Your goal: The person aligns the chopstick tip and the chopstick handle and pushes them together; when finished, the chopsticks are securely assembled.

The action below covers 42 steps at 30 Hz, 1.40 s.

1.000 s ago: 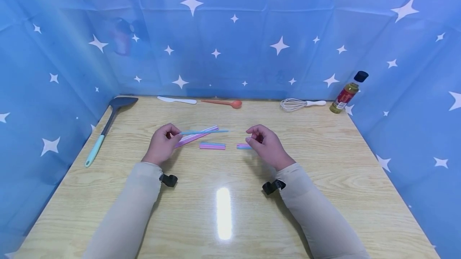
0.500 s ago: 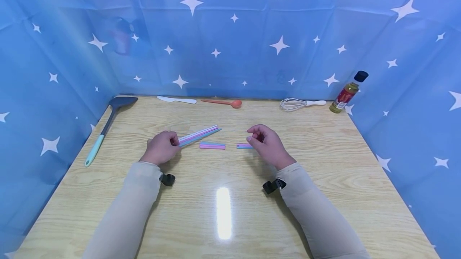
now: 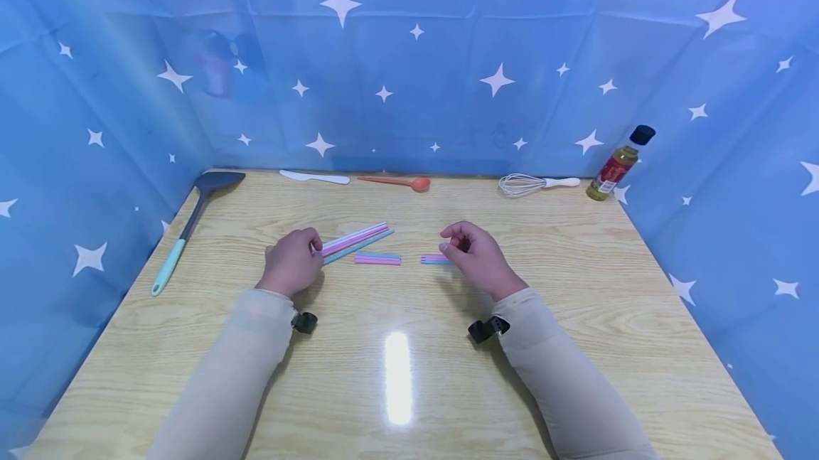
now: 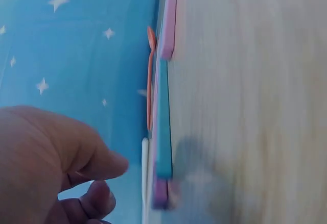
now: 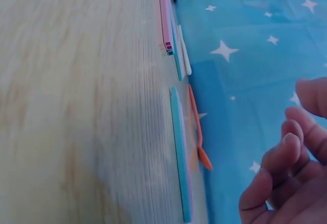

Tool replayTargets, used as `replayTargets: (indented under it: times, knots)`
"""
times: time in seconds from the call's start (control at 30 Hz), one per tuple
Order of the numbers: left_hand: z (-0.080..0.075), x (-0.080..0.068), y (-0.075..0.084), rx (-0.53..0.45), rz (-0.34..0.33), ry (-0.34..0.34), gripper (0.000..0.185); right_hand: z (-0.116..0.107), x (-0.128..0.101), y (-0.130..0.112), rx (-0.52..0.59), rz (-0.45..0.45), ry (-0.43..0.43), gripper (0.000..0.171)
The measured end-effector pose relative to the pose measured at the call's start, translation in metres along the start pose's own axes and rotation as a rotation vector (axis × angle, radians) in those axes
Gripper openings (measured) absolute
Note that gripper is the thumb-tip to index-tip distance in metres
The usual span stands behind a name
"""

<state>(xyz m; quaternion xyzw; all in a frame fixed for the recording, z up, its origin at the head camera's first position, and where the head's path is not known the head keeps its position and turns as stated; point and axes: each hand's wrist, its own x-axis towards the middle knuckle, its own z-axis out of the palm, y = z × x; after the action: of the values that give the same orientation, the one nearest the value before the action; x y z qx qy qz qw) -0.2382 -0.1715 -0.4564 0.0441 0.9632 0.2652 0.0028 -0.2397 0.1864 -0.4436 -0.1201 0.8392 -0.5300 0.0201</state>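
My left hand (image 3: 291,261) grips the near ends of a bundle of long pink, white and blue straws (image 3: 355,239), which slants away to the right, low over the wooden table (image 3: 397,303). In the left wrist view my left hand (image 4: 51,168) has curled fingers, with the straws (image 4: 162,122) beside it. Two short straw pieces (image 3: 377,259) lie side by side in front of the bundle. Another short set (image 3: 434,259) lies at the fingertips of my right hand (image 3: 470,254). That hand (image 5: 286,173) hovers loosely curled and holds nothing.
Along the table's back edge lie a white knife (image 3: 313,178), an orange spoon (image 3: 397,182), a whisk (image 3: 534,184) and an oil bottle (image 3: 617,165). A dark spatula with a teal handle (image 3: 185,232) lies at the left. Blue starred cloth walls three sides.
My left hand has lowered the long straws toward the table, and the blue one has closed up with the others. The right hand has barely moved.
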Motion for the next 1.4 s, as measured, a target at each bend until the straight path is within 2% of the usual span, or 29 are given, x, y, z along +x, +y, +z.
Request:
replayTargets:
  times: [0.07,0.13,0.33,0.67,0.93,1.13,1.4]
  knots:
    - [0.003,-0.002,0.007,-0.012,0.033,0.008,0.012,0.0,0.0,0.001,-0.005,0.005,-0.007,0.029]
    - [0.007,-0.004,0.015,-0.031,0.072,-0.012,0.016,0.0,0.001,0.002,-0.012,0.009,-0.012,0.029]
    - [0.02,-0.006,0.028,-0.008,0.163,-0.132,0.032,0.0,0.0,0.003,-0.033,0.015,-0.019,0.028]
    - [0.023,-0.009,0.036,0.119,0.203,-0.26,0.051,0.0,0.001,0.005,-0.165,0.076,-0.084,0.019]
    - [0.025,-0.009,0.037,0.097,0.188,-0.252,0.048,-0.005,-0.002,0.007,-0.27,0.166,-0.197,0.011]
    - [0.027,-0.008,0.036,0.061,0.198,-0.222,0.044,-0.008,-0.001,0.009,-0.32,0.196,-0.21,0.009]
    - [0.029,-0.005,0.034,0.013,0.189,-0.237,0.042,-0.014,0.002,0.014,-0.315,0.265,-0.216,0.009]
